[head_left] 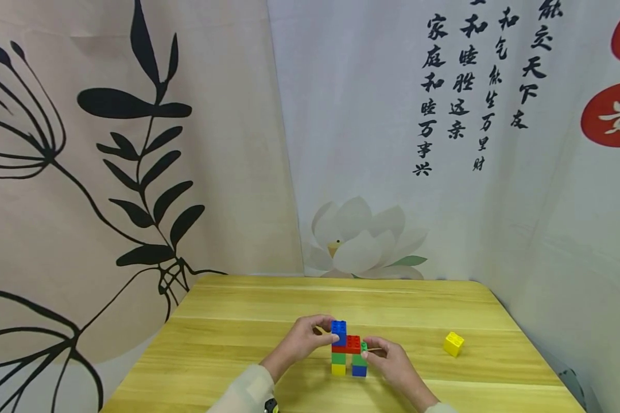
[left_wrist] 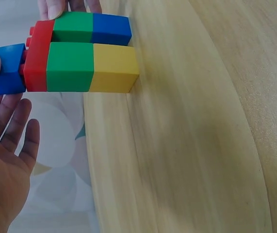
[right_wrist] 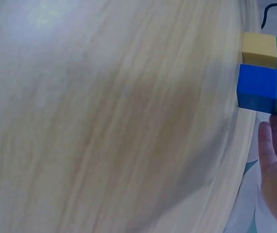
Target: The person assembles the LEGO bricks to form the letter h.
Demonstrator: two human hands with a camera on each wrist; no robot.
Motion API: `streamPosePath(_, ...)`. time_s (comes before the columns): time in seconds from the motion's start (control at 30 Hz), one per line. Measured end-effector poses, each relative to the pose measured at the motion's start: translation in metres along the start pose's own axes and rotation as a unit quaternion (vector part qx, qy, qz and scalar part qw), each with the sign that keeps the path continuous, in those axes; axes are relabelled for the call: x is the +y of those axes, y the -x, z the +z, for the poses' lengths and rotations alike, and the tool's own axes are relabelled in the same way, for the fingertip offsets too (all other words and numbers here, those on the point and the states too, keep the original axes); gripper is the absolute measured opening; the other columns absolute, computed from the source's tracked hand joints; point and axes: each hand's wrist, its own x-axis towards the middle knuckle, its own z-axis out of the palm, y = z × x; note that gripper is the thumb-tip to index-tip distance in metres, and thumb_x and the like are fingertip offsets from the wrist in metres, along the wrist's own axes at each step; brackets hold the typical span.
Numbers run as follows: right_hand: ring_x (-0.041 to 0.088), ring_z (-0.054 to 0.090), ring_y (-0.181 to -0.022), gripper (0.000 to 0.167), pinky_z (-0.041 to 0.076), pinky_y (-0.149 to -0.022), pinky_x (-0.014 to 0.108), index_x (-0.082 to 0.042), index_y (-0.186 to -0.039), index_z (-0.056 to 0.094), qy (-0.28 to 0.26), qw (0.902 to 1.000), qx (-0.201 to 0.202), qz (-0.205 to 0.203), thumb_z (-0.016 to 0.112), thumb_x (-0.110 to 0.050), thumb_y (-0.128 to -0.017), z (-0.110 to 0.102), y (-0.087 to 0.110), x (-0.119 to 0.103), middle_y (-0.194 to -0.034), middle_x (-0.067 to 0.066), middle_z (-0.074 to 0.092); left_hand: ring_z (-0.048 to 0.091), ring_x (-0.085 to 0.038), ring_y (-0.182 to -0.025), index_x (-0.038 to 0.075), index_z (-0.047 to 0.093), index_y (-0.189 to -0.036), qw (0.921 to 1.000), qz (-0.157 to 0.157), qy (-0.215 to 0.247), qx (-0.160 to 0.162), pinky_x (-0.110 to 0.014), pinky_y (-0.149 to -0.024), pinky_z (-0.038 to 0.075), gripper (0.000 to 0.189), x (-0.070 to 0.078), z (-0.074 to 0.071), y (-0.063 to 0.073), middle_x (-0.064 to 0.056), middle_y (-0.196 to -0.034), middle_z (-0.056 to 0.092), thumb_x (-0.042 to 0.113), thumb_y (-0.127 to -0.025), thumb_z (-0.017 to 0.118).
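Note:
Toy building bricks form a two-legged stack between my hands. Its left leg is a yellow brick (head_left: 338, 370) under a green brick (left_wrist: 71, 67); the right leg is a blue brick (head_left: 359, 371) under another green brick (left_wrist: 74, 26). A red brick (head_left: 347, 344) bridges both legs. On its left end sits an upper blue brick (head_left: 338, 330), which my left hand (head_left: 306, 338) pinches, thumb on the near side. My right hand (head_left: 392, 362) pinches the right-hand green brick beside the red one's end; its other fingers extend below in the right wrist view.
A loose yellow brick (head_left: 453, 344) lies on the wooden table (head_left: 227, 321), to the right of my right hand. Behind the table's far edge hangs a printed cloth (head_left: 237, 143) with plants, a lotus and writing.

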Motion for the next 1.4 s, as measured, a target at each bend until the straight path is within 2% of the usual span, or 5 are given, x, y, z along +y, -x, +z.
streamPosePath(0.17, 0.028, 0.065, -0.102, 0.044, 0.056, -0.082, 0.033, 0.005, -0.125, 0.061, -0.005, 1.0, 0.0, 0.0, 0.071, -0.023, -0.093, 0.0, 0.0, 0.0, -0.116, 0.016, 0.067, 0.06, -0.016, -0.094, 0.015, 0.07, -0.117, 0.9999, 0.007, -0.011, 0.0, -0.031, -0.083, 0.05, 0.03, -0.001, 0.001, 0.0, 0.006, -0.098, 0.066, 0.026, -0.09, 0.076)
streamPosePath(0.5, 0.028, 0.065, -0.103, 0.044, 0.056, -0.082, 0.033, 0.004, -0.126, 0.062, 0.001, 1.0, 0.005, 0.002, 0.071, -0.024, -0.093, 0.0, 0.0, 0.002, -0.118, 0.017, 0.066, 0.058, -0.015, -0.093, 0.017, 0.07, -0.116, 0.9997, 0.008, 0.009, 0.021, -0.031, -0.082, 0.049, 0.028, -0.01, 0.009, 0.002, 0.006, -0.097, 0.066, 0.025, -0.09, 0.076)
streamPosePath(0.87, 0.029, 0.064, -0.103, 0.044, 0.056, -0.083, 0.037, 0.003, -0.125, 0.062, 0.019, 0.9998, -0.007, 0.0, 0.071, -0.025, -0.093, -0.001, 0.001, -0.006, -0.118, 0.016, 0.066, 0.058, -0.015, -0.092, 0.016, 0.069, -0.119, 1.0, -0.006, 0.0, 0.006, -0.031, -0.081, 0.05, 0.032, -0.008, 0.004, 0.003, 0.005, -0.097, 0.066, 0.028, -0.09, 0.075)
streamPosePath(1.13, 0.028, 0.065, -0.101, 0.046, 0.055, -0.083, 0.04, 0.003, -0.124, 0.062, 0.026, 0.9995, -0.012, 0.008, 0.072, -0.028, -0.092, -0.003, 0.0, -0.008, -0.116, 0.015, 0.067, 0.058, -0.013, -0.091, 0.016, 0.07, -0.117, 0.9992, 0.007, -0.037, -0.016, -0.031, -0.082, 0.049, 0.03, -0.004, -0.001, 0.0, 0.009, -0.096, 0.065, 0.029, -0.09, 0.075)
streamPosePath(1.4, 0.03, 0.064, -0.103, 0.046, 0.056, -0.082, 0.038, 0.005, -0.128, 0.059, 0.025, 0.9996, -0.004, 0.008, 0.07, -0.023, -0.094, -0.005, 0.001, -0.013, -0.118, 0.016, 0.066, 0.059, -0.014, -0.091, 0.018, 0.071, -0.116, 0.9998, -0.007, -0.019, -0.009, -0.032, -0.083, 0.049, 0.028, -0.003, 0.001, 0.003, 0.008, -0.097, 0.066, 0.028, -0.09, 0.075)
